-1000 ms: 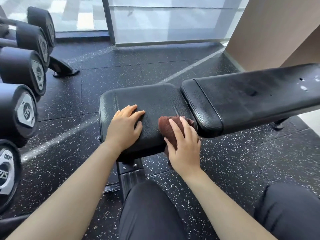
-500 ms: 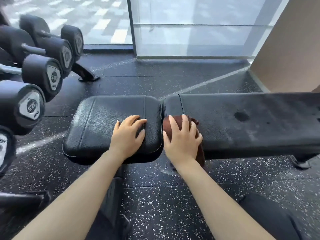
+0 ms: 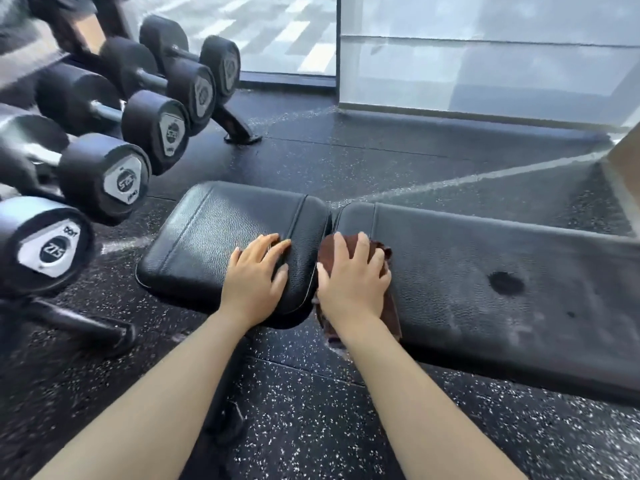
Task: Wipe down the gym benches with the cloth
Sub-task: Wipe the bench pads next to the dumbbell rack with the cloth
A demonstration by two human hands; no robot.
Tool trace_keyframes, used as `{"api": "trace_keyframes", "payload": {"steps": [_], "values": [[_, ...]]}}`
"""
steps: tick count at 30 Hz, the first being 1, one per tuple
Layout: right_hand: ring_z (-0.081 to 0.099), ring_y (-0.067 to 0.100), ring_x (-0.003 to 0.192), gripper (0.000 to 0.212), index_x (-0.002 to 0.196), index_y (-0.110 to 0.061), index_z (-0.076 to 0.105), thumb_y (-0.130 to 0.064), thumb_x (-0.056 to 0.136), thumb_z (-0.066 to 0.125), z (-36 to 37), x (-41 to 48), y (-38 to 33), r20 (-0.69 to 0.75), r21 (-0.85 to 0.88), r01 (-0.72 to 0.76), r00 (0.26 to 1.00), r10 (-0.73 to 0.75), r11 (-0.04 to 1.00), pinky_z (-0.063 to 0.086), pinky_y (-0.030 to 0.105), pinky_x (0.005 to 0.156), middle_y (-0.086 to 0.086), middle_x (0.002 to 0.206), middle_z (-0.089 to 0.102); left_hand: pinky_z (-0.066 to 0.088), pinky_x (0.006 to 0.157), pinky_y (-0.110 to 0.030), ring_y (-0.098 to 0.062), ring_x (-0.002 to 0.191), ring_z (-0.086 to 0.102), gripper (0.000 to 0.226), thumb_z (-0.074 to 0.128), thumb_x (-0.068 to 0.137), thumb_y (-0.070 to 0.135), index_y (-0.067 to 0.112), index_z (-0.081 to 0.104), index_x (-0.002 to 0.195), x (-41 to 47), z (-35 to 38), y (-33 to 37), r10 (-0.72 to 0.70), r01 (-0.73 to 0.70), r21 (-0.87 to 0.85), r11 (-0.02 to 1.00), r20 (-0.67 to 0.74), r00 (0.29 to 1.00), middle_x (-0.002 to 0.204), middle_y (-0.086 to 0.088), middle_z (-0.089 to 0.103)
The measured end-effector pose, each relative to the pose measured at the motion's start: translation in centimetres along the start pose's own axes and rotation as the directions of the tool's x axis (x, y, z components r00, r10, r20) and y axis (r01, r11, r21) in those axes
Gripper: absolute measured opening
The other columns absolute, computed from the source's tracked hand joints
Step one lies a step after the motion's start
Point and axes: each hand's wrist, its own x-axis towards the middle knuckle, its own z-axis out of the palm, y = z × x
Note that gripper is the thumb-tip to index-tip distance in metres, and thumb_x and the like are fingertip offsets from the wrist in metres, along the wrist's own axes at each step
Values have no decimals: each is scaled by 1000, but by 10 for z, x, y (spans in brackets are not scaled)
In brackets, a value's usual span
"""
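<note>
Bench runs left-right; right hand, fingers straight, presses cloth; left hand lies flat.

daylight is pouring in through the glass wall at the top of the frame, washing it out pale and hazy. a soft sheen is lying across the black counter and the floor. the dumbbells at the left edge are bulging with wide-angle stretch and smearing with blur. only faint, diffuse shadows are falling beneath the counter's near edge.
</note>
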Motion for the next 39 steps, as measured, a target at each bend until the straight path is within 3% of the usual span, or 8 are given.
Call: {"api": "trace_keyframes", "payload": {"steps": [4,10,17,21,26,29,31,39], "values": [[17,39,137,60,145,-30,22,-47,92,43,-5,13,2,9,48,15,1000,-15,999,20,56,107,9,155,12,19,110,-45,-18,133,34,43,44,90,33,25,47,132,0,3,-1,-5,5,8,1000,-32,999,140,2,44],[26,29,134,61,144,-36,25,-51,89,46,-3,-25,16,-104,13,30,994,-28,999,27,52,104,3,154,17,21,111,-50,-18,134,31,46,48,91,33,22,45,135,24,1,3,64,-58,-76,995,77,995,144,0,39],[24,35,134,57,142,-33,28,-50,91,44,-4,59,3,-119,35,-150,981,153,988,24,55,105,6,151,22,16,114,-45,-16,135,31,49,48,90,36,20,43,136,71,17,-1,101,-90,-146,985,68,993,146,2,38],[28,33,132,59,143,-35,28,-50,89,47,-11,75,4,-87,21,-139,986,140,990,27,51,105,5,152,21,15,114,-44,-15,134,33,48,48,89,36,19,46,133,68,17,-2,131,-124,-153,980,36,991,144,2,40],[31,29,131,67,143,-38,26,-55,84,52,-2,23,9,-120,-49,-75,990,69,996,34,50,99,3,153,20,14,113,-47,-16,136,30,46,49,88,31,17,47,132,66,17,2,116,-111,-143,983,26,993,144,1,39],[33,28,130,65,141,-37,31,-57,83,51,3,22,11,-173,-44,-62,983,53,997,34,50,99,3,151,26,21,111,-50,-19,135,33,44,50,85,18,17,51,129,72,19,8,230,-221,-167,961,40,972,143,-2,42],[33,28,130,60,140,-37,33,-56,86,48,2,44,13,-176,-19,-67,982,63,998,32,49,101,2,150,28,27,111,-46,-21,131,38,47,52,84,19,15,50,131,78,20,15,249,-235,-182,955,52,967,141,-3,45],[34,29,129,57,139,-36,36,-54,86,48,-6,114,18,-134,59,-58,989,66,997,29,48,104,2,147,31,24,112,-34,-19,130,38,51,52,86,32,16,47,134,82,23,18,175,-167,-138,976,46,984,141,-1,44]]}}
